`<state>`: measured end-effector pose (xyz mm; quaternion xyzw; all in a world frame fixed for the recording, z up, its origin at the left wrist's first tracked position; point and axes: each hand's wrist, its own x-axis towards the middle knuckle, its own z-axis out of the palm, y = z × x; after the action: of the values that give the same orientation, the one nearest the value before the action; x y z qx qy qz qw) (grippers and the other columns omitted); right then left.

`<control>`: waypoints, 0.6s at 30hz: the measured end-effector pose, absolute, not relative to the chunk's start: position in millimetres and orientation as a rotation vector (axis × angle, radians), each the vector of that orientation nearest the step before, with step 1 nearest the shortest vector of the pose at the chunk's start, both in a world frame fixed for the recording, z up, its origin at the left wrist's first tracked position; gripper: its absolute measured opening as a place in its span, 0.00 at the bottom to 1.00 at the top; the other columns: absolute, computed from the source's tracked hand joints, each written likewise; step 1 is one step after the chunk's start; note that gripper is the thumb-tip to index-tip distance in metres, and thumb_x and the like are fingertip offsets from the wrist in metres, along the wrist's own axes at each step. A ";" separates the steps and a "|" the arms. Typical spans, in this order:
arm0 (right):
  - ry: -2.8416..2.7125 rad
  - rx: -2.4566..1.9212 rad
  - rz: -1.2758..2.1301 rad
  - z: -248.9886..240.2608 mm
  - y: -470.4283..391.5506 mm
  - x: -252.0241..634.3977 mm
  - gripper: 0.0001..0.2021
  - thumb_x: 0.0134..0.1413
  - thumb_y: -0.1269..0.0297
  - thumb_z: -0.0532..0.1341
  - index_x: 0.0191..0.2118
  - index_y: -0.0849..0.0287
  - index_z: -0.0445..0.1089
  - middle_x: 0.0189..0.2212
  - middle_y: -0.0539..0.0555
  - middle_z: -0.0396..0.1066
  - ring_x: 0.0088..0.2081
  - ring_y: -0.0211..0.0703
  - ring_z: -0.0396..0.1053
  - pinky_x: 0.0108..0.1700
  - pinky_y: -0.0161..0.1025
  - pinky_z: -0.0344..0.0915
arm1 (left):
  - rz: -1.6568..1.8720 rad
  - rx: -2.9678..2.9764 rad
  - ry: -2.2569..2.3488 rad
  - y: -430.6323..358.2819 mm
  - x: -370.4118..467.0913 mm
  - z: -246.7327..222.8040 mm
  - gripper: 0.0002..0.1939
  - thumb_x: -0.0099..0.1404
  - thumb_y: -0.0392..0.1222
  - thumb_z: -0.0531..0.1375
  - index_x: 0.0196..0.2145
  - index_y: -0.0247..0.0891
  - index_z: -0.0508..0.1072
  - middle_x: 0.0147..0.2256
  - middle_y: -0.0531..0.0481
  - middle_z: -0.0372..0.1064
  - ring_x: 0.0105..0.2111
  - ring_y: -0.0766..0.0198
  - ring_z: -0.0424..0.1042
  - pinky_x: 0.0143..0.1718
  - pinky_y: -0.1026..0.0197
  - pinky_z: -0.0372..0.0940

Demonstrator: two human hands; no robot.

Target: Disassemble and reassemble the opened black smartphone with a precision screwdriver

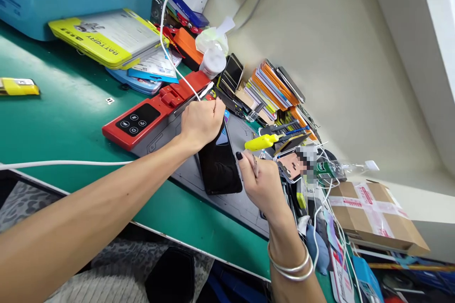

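Observation:
A black smartphone lies at a slant over a dark grey work mat, screen side showing some light reflections. My left hand is closed over its upper end, with the fingertips hidden underneath. Close to the phone's right edge, my right hand is closed, its dark-nailed thumb pointing at the edge. What it pinches, if anything, is hidden. Just beyond it lies a tool with a yellow handle. A white cable comes down from above and passes behind my left hand.
A red device with touch buttons borders the mat. Yellow battery packs lie by a blue machine. Stacked phone parts, an opened phone, a plastic bottle, tangled cables and a taped cardboard box crowd the right.

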<state>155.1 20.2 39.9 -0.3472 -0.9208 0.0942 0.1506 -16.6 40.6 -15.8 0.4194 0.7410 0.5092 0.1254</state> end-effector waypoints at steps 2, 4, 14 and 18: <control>-2.663 -0.977 0.241 37.5 26.7 148.8 0.19 0.66 0.65 0.51 0.23 0.53 0.44 0.17 0.43 0.45 0.19 0.34 0.45 0.26 0.38 0.43 | 1.468 1.231 2.165 40.8 -16.6 -15.9 0.28 0.72 0.45 0.45 0.20 0.39 0.74 0.21 0.46 0.71 0.22 0.60 0.66 0.27 0.57 0.47; -2.687 -0.950 0.232 35.5 31.4 145.0 0.19 0.66 0.65 0.52 0.23 0.53 0.45 0.17 0.44 0.46 0.20 0.34 0.45 0.26 0.38 0.43 | 1.456 1.227 2.174 41.2 -16.9 -15.5 0.27 0.72 0.45 0.45 0.20 0.38 0.74 0.21 0.45 0.71 0.23 0.60 0.67 0.28 0.57 0.47; -2.789 -0.917 0.454 40.2 9.2 176.2 0.19 0.66 0.68 0.51 0.23 0.54 0.45 0.17 0.42 0.41 0.18 0.31 0.42 0.23 0.35 0.42 | 1.465 1.133 2.207 45.5 -17.6 -18.4 0.25 0.70 0.44 0.49 0.20 0.37 0.75 0.21 0.44 0.71 0.24 0.59 0.68 0.28 0.57 0.50; -2.732 -1.003 0.564 18.5 -24.5 190.4 0.20 0.66 0.66 0.50 0.22 0.55 0.45 0.16 0.42 0.43 0.17 0.30 0.44 0.22 0.33 0.44 | 1.518 1.057 2.234 48.1 -22.9 -21.2 0.24 0.71 0.44 0.48 0.20 0.38 0.71 0.22 0.43 0.70 0.26 0.57 0.69 0.31 0.56 0.52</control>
<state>190.4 -24.5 18.5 -0.3369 -0.9180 0.1896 0.0886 -22.9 48.1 -21.2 0.3619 0.7647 0.5195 0.1202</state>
